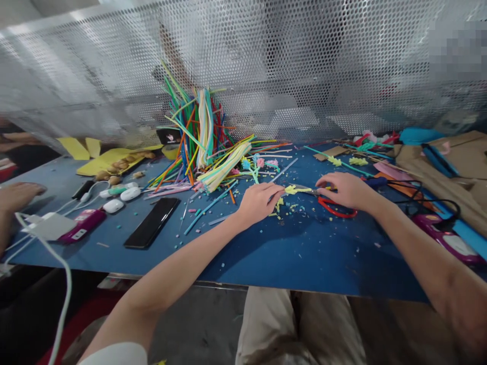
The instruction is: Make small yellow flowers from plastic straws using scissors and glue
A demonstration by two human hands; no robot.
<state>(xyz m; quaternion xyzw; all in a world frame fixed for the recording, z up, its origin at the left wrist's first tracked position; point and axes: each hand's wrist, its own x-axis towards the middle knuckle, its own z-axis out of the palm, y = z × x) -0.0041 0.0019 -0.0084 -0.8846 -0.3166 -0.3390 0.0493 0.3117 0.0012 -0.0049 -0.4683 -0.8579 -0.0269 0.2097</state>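
Note:
My left hand [257,204] pinches one end of a fuzzy yellow pipe cleaner piece [292,189] just above the table. From the other side, my right hand [344,189] grips scissors with red handles [344,214]; their blades meet the yellow piece near its right end. Whether the blades are closed on it I cannot tell. Yellow trimmings [280,205] lie scattered underneath. Close behind my left hand rests a small pipe cleaner flower bunch [255,167] in blue, pink and green. More trimmed yellow pieces [357,161] sit at the back right.
Bundled pipe cleaners [205,132] in many colours stand against a perforated metal screen [243,66]. A black phone [152,223], white cables and a purple power strip [82,225] occupy the left. Brown paper [426,167] lies right. Another person's hand [21,195] rests at the left edge.

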